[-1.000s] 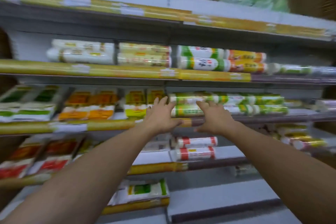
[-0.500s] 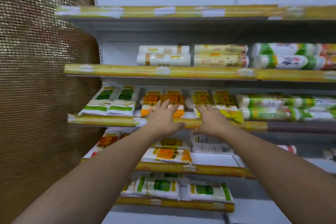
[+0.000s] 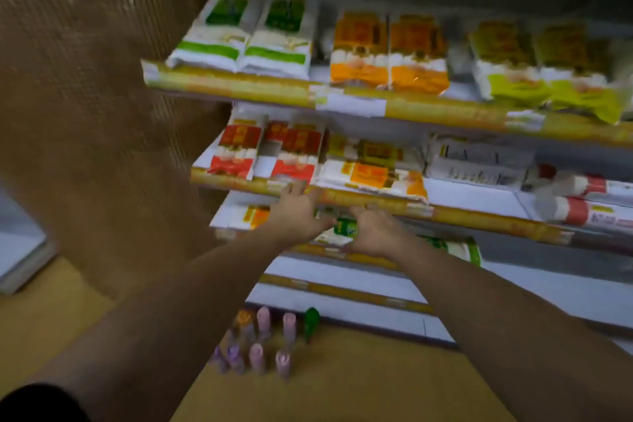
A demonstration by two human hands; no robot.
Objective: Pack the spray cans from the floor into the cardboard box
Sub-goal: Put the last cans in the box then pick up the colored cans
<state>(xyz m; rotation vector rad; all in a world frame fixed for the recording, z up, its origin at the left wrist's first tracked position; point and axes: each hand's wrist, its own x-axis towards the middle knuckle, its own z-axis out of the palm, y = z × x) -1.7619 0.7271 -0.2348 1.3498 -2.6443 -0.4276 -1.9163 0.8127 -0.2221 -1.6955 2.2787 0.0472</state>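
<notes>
Not one can looks packed yet. The spray cans [image 3: 260, 343] are seen standing on the floor [image 3: 359, 384] in a small bunch, close to the bottom of the shelves [image 3: 342, 284]. Most are pink or purple, one has an orange top, and a green one is set at the right end. Two short rows can be made out, but the picture is blurry, so an exact count cannot be given. No cardboard box is seen anywhere in the picture, so it cannot be told where the cans are to be put. All of the job seems to be left: every can must be picked up and placed in the box.

Both arms are held out in front, high above the cans. The left hand [image 3: 294, 212] is spread open with the fingers apart, and nothing is held in it. The right hand [image 3: 373, 233] is open too, palm down, and it is empty. The two hands are kept close together, near the front edge of a shelf with food packets [image 3: 370, 168]. The cans are well below the hands and a little to the left of them.
</notes>
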